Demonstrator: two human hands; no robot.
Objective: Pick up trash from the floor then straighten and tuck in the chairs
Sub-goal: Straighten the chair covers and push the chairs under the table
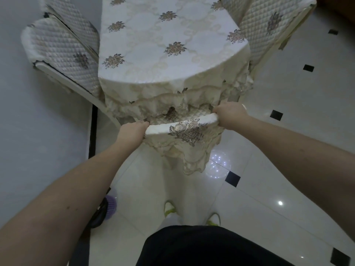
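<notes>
Left hand (132,131) curled round the left end of the near chair's top rail, right hand (231,115) curled round the right end, both arms stretched forward from the near edge. Near chair (182,127) gripped at its covered backrest, cream cover with a grey flower motif at the middle and a lace skirt hanging down on the near side. Seat of that chair partly under the hanging frill of the tablecloth, quilted pad just visible between rail and frill. Table (153,45) straight ahead, draped in a pale floral tablecloth with a rounded near end. Second chair (61,52) at the table's left side, quilted cover, backrest leaning out to the left, close to the grey wall. Third chair (269,25) at the far right corner of the table, also quilted. Glossy white tiled floor (278,150) with small black diamond insets on the right. Purple basket-like thing (111,206) on the floor near left, beside a dark object, details unclear. Feet in pale shoes (170,208) near, below the chair.
</notes>
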